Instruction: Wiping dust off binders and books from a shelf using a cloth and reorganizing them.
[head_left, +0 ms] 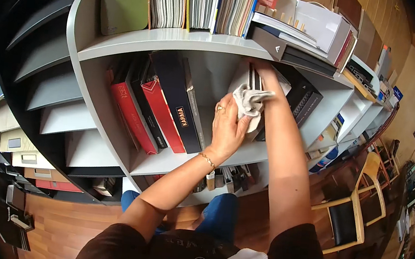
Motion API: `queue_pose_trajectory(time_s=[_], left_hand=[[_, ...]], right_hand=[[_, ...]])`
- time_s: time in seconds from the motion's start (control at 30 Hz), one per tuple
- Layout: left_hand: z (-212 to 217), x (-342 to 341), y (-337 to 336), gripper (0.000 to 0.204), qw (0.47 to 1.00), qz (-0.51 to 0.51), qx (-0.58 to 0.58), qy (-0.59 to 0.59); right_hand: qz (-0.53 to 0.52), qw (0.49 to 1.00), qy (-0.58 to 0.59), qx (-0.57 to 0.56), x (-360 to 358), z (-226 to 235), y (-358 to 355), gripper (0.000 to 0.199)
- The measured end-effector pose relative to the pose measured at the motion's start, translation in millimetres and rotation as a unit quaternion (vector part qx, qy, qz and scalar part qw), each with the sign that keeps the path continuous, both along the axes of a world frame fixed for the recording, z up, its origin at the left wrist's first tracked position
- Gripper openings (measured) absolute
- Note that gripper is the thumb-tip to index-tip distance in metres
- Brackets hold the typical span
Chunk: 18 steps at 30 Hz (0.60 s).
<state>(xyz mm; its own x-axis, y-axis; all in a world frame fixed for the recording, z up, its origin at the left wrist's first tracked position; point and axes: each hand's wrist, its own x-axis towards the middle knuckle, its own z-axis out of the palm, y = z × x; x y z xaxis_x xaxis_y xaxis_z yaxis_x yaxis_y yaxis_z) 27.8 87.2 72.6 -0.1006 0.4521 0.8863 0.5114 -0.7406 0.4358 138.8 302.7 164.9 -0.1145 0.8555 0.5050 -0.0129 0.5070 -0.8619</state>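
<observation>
My left hand [228, 124] has its fingers and thumb closed on a crumpled whitish cloth [251, 102], inside the middle shelf compartment. Behind the cloth is a white book [240, 77], standing at a slant and partly hidden. My right hand [262, 68] reaches deep under the upper shelf and is closed on the top of that book; its fingertips are in shadow. To the left lean several binders and books, among them a red binder [133, 114] and a thick dark blue book [177, 101]. Black boxes [304, 96] stand tilted just right of my right forearm.
The upper shelf [176, 43] carries rows of magazines [203, 5], a green panel [125, 2] and stacked books [297, 48]. More dark shelves [50, 60] rise at the left. A wooden chair [355, 211] stands to the right on the wooden floor [71, 221].
</observation>
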Motion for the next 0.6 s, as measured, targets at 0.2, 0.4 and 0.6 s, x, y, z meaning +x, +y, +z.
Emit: queue_pose_trajectory(time_s=[0.2, 0.4, 0.6], left_hand=[[-75.1, 2.1, 20.2, 0.045, 0.995, 0.004, -0.094, 0.017], [-129.0, -17.1, 20.6, 0.036, 0.979, 0.049, -0.193, 0.042], [-165.5, -66.9, -4.0, 0.028, 0.951, 0.026, -0.210, 0.224]], right_hand=[[-0.063, 0.975, -0.081, 0.199, 24.5, -18.1, 69.2, 0.048], [-0.147, 0.922, -0.238, 0.267, 17.1, -19.0, 72.0, 0.052], [-0.006, 0.987, -0.041, 0.153, -4.7, -20.4, 55.3, 0.044]])
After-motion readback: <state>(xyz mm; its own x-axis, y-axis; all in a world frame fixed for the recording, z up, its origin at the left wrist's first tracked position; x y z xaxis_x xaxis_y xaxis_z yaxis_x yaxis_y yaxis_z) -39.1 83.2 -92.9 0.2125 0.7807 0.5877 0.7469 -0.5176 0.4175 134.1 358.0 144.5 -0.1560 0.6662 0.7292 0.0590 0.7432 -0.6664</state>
